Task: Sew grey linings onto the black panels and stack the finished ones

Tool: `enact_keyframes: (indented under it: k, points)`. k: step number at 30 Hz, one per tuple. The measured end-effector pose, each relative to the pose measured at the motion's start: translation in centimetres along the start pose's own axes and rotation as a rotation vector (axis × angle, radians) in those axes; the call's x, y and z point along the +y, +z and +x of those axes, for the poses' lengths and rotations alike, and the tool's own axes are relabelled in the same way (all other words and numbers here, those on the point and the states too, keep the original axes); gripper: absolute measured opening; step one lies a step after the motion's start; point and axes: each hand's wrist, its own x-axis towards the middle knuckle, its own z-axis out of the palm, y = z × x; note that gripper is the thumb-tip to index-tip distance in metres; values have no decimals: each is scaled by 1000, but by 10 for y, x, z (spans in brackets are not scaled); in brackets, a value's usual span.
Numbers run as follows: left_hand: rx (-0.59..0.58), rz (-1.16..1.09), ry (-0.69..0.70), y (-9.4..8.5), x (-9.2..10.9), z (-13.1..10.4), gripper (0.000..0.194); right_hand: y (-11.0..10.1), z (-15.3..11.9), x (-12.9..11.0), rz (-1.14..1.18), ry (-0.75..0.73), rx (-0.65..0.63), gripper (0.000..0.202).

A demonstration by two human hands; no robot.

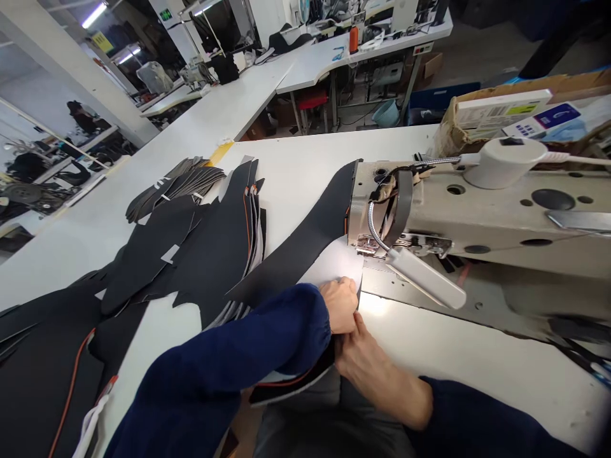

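Observation:
Just in front of the sewing machine (405, 254), my left hand (340, 305) is closed on the edge of a dark fabric piece (305, 235) whose pale grey underside (334, 261) shows. My right hand (370, 362) touches it from below, its fingers pinched on the same edge. The upper part of the piece runs left of the machine head, beside the needle area. Below my hands, a dark part with orange piping (291, 385) hangs over the table's front edge.
Stacked dark panels (210, 248) lie left, with a fanned pile (176, 184) behind them. A lamp (424, 277) juts from the machine. A cardboard box (449, 127) stands at the back right; other worktables (305, 70) are beyond.

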Motion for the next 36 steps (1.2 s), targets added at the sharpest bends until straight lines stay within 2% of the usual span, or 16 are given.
enact_keyframes:
  k: [3,5,8,10,14,17,20,24,27,30,33,36]
  points:
    - [28,16,-4,1,-2,3,51,-3,0,1,-11,32,22,36]
    - [37,27,-1,-1,-4,11,51,-2,-2,-6,-5,54,56,38]
    - [46,27,-2,-7,-4,23,46,5,-6,-23,17,58,177,43]
    - [41,30,-7,-10,-3,26,44,9,-6,-28,14,62,201,45]
    - [-10,43,-3,-11,0,19,50,6,2,-14,-14,69,77,36]
    - [-24,50,7,-6,1,12,46,1,8,2,2,26,16,27]
    - [19,65,-9,-2,-2,14,41,-3,11,5,6,39,19,25]
    - [73,96,6,-4,-6,27,36,-2,10,-7,0,40,97,33]
    - [85,105,21,-7,-9,27,44,2,11,-11,-1,52,139,32]
    - [62,111,29,-5,-10,18,48,4,16,-2,-13,55,78,28]
    - [79,130,64,0,-10,10,38,0,21,10,5,30,27,25]
    - [83,145,63,1,-10,14,33,-10,25,14,70,15,-33,24]
